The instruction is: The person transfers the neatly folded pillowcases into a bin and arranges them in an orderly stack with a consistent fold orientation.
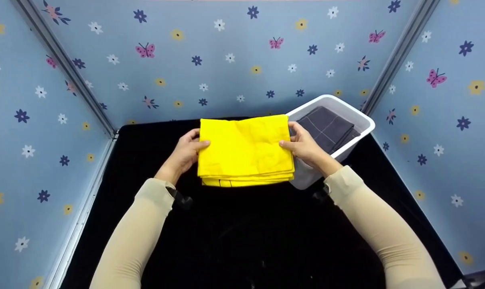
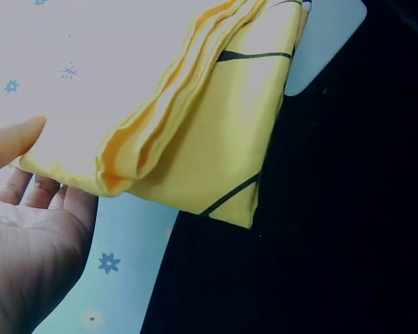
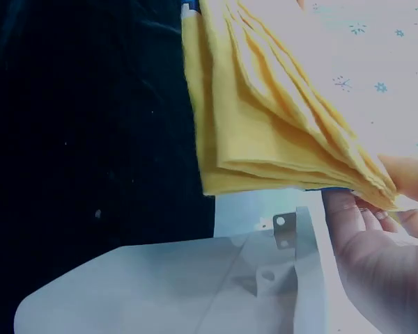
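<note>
A bright yellow folded cloth (image 1: pixel 244 148) is held up between both hands in the head view, its stacked layers showing along the lower edge. My left hand (image 1: pixel 188 149) pinches its left side, thumb on the front and fingers behind. On the right side my right hand (image 1: pixel 304 145) grips it the same way. Black lines mark the underside of the yellow cloth (image 2: pixel 216 132) in the left wrist view. Loose folds of the cloth (image 3: pixel 265 132) fan out in the right wrist view, with the right hand (image 3: pixel 383 243) at their corner.
A white plastic bin (image 1: pixel 364 117) stands at the back right, partly behind the right hand. Inside it lies a dark grey cloth (image 1: pixel 326 124) with thin pale lines. Black fabric (image 1: pixel 242 237) covers the table, and flower-patterned panels (image 1: pixel 226 48) enclose the back and sides.
</note>
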Available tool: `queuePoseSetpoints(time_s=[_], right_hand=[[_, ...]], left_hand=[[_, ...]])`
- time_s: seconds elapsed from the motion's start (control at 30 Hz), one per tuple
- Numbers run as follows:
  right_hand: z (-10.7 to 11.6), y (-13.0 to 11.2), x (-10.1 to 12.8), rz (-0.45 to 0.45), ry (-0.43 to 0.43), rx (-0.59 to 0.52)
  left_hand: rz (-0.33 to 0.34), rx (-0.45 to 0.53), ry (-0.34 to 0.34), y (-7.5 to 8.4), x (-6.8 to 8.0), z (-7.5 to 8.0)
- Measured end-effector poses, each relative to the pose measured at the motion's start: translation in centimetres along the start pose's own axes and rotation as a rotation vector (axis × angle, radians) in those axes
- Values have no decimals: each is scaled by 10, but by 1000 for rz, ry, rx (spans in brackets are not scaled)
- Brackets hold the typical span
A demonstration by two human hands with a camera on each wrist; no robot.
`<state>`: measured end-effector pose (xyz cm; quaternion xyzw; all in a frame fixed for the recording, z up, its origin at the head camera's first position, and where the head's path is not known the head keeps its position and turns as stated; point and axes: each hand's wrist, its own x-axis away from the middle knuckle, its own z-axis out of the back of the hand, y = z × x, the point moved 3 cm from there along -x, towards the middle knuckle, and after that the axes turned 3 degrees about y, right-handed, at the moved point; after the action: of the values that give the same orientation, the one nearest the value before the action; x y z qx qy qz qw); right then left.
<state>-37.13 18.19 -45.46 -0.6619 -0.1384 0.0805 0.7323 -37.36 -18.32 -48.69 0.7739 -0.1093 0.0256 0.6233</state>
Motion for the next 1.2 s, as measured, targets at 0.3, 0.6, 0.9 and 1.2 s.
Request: queuePoseSetpoints(time_s=[0.3, 0.6, 0.9, 1.2], right_hand=[[6, -7, 5, -49, -34, -32], [17, -15, 4, -40, 17, -16], [32, -22, 3, -63, 65, 40], [48, -31, 4, -33, 94, 58]], left_hand=[[1, -37, -7, 9, -3, -9], [-1, -65, -5, 17, -4, -14], [3, -108, -7, 25, -7, -25], [-17, -124, -15, 34, -9, -39]])
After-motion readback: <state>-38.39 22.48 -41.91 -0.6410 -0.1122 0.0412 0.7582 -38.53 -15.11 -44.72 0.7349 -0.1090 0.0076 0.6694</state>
